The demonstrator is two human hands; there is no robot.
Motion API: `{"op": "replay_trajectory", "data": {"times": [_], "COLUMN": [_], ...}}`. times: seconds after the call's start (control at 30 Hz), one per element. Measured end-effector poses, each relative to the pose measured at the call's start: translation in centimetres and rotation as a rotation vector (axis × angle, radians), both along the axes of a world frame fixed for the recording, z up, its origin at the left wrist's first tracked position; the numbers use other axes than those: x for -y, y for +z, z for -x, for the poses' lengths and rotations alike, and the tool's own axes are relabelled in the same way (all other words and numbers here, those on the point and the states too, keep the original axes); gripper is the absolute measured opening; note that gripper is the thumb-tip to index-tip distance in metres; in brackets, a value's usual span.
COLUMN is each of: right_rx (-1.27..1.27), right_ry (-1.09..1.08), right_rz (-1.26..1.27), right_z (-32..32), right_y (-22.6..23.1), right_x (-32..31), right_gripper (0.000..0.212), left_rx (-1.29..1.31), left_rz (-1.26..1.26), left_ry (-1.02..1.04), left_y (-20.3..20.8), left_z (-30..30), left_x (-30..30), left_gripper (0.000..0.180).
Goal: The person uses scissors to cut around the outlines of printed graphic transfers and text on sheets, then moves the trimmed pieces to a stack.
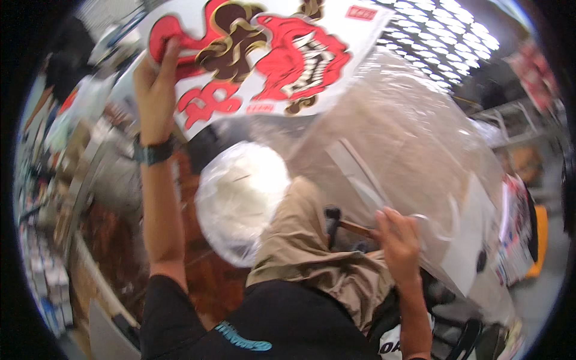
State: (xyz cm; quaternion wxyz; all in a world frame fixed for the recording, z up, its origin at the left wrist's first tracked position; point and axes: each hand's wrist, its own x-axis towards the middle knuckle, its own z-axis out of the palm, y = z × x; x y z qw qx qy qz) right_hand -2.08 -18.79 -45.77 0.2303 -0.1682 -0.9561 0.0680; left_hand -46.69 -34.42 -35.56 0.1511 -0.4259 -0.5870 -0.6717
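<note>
— Two hands are up, ours both. Our left hand (155,81) is raised high at the upper left, its fingers (170,51) closed over the edge of a large white poster (270,54) printed with a red and brown figure.

— We see that. The poster tilts across the top of the view, and a dark wristband (153,153) sits on that wrist.

— Our right hand (397,240) is lower, at the right of centre. Its fingers curl round a thin strip of clear plastic film (408,138), pinching it near the lower edge.

— The film spreads wide below the poster, running down to the right, with a paler flat sheet (360,174) showing through it.

— Just left of our right hand a brown-handled tool (351,227) with a dark head pokes out. We cannot tell whether the hand touches it.

— Between our arms lies a beige cloth (312,252), and beside it a round white bundle wrapped in plastic (240,201).

— A wooden table (204,282) shows dark brown beneath them.
</note>
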Motion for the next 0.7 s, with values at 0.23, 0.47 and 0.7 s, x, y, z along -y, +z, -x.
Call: {"op": "replay_trajectory", "data": {"times": [0.23, 0.47, 0.7], "right_rx": [-0.496, 0.038, -0.325], "right_ry": [0.298, 0.215, 0.184], "right_rz": [0.342, 0.65, 1.686], "right_z": [8.7, 27.8, 20.9], "right_y": [-7.4, -26.9, -15.1], "right_x": [9.5, 15.6, 7.1], "right_gripper": [0.019, 0.035, 0.046], "left_rx": [0.153, 0.209, -0.116], "left_rz": [-0.117, -0.022, 0.548], "left_ry": [0.304, 0.275, 0.053], "left_y": [-0.3, 0.7, 1.1], "left_z": [1.5, -1.6, -5.5], "left_x": [10.6, 12.7, 8.2], "left_gripper": [0.028, 0.028, 0.029]}}
